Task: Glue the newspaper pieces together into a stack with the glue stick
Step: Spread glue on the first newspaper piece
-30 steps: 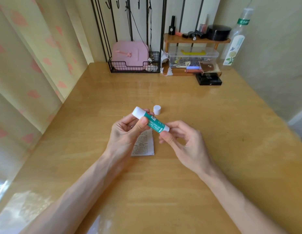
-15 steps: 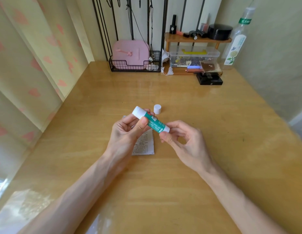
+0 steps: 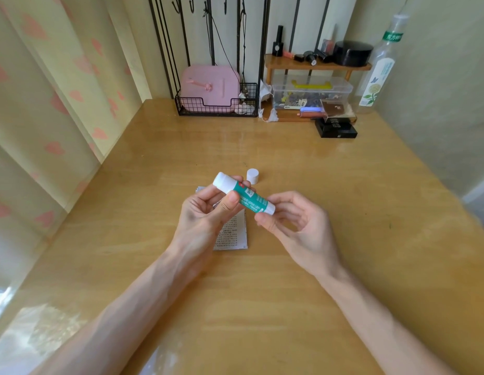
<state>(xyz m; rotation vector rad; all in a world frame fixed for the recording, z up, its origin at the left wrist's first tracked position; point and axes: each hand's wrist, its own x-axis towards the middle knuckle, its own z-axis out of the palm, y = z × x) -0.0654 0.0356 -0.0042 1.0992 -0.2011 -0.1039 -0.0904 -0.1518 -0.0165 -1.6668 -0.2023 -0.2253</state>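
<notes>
**Free room and obstacles.** Bare wood of the surface [image 3: 357, 226] lies open to the left, right and near side of the hands. Mid-surface obstacles: the left hand [image 3: 200, 215] and right hand [image 3: 297, 231] with the glue stick [image 3: 251, 197] between them, the newspaper piece [image 3: 233, 234] flat beneath, and the white cap [image 3: 252, 176] upright just beyond. Far edge blocked by the wire basket [image 3: 190, 105], clear plastic box [image 3: 311, 92], black box [image 3: 336, 130] and bottle [image 3: 378, 74]. Curtain [image 3: 46, 104] bounds the left side; wall [image 3: 438, 90] the right.

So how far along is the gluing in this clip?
Done: the cap is off, standing on the table. In hand: the left hand grips the glue stick, the right hand pinches its base. Left: gluing the newspaper below; pieces already joined cannot be told.
</notes>
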